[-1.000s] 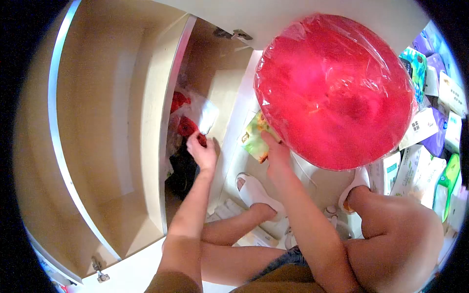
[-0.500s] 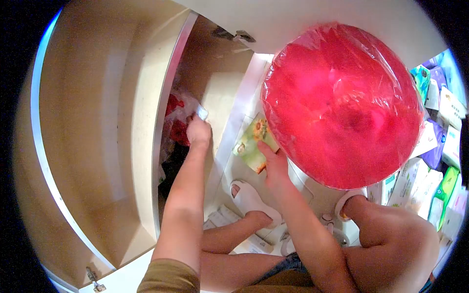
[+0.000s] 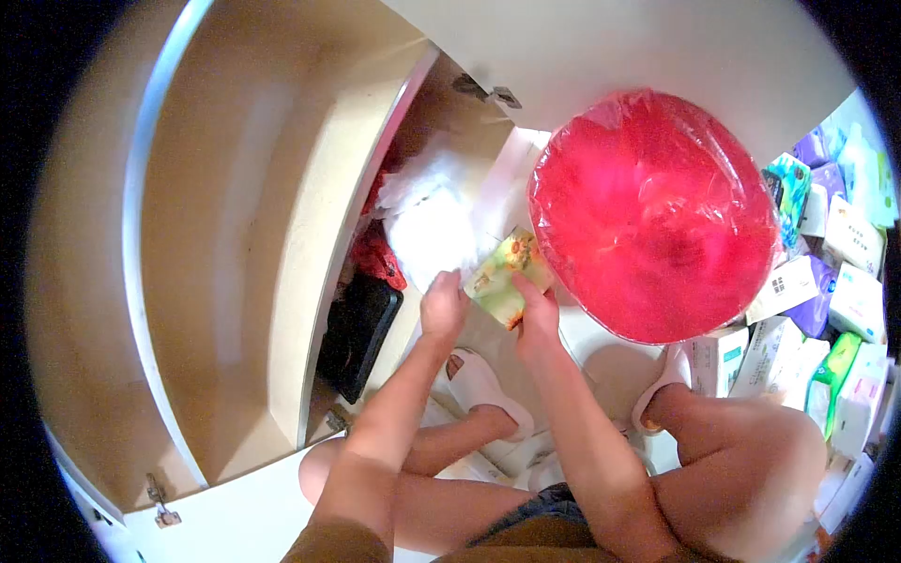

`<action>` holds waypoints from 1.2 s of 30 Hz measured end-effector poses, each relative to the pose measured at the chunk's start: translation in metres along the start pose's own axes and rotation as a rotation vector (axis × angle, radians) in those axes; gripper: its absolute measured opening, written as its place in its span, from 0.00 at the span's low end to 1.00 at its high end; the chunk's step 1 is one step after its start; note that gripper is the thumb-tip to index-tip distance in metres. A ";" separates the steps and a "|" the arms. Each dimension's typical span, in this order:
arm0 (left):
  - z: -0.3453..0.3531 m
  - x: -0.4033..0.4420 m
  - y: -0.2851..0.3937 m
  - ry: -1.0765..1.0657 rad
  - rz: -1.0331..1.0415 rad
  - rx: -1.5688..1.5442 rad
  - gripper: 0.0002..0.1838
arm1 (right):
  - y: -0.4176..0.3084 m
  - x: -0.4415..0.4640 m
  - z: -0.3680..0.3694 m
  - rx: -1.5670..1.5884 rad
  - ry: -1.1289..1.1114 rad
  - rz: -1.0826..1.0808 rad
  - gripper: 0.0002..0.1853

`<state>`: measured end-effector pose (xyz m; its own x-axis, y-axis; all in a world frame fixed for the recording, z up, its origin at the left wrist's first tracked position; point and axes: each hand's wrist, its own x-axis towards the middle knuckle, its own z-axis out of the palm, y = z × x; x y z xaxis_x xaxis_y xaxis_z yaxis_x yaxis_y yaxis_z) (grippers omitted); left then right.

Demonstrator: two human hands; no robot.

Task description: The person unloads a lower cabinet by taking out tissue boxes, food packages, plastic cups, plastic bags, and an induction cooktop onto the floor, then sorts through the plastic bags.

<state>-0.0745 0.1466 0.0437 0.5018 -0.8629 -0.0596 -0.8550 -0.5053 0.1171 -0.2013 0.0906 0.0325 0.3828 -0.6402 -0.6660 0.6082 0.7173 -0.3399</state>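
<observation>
In your right hand [image 3: 536,317], thumb on its upper face, is a pale green packet [image 3: 498,294] printed with yellow-orange flowers, turned at a slant, just left of the red plastic-wrapped round [image 3: 652,220]. Farther left of that round, a crumpled white plastic bag [image 3: 430,220] spreads loosely, glaring bright, its near end gripped by your left hand [image 3: 445,305].

You have an open, brown-lined cabinet [image 3: 216,244] on your left, a white door [image 3: 638,52] hinged outward at the far side, and pale floor [image 3: 599,364] lit brightly in the middle.
</observation>
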 end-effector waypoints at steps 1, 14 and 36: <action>-0.004 -0.005 0.008 -0.046 -0.021 -0.036 0.12 | -0.002 -0.001 0.001 0.006 0.041 0.045 0.23; -0.138 -0.022 0.015 0.139 -0.026 -0.201 0.13 | -0.037 -0.068 0.011 -0.322 -0.131 -0.035 0.21; -0.242 0.001 0.101 -0.192 0.124 -2.075 0.20 | -0.285 -0.242 0.020 -0.129 -0.293 -0.624 0.19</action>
<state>-0.1286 0.0964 0.2949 0.3328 -0.9426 -0.0280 0.5688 0.1770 0.8032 -0.4532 0.0359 0.3034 0.1718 -0.9778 -0.1201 0.6951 0.2067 -0.6886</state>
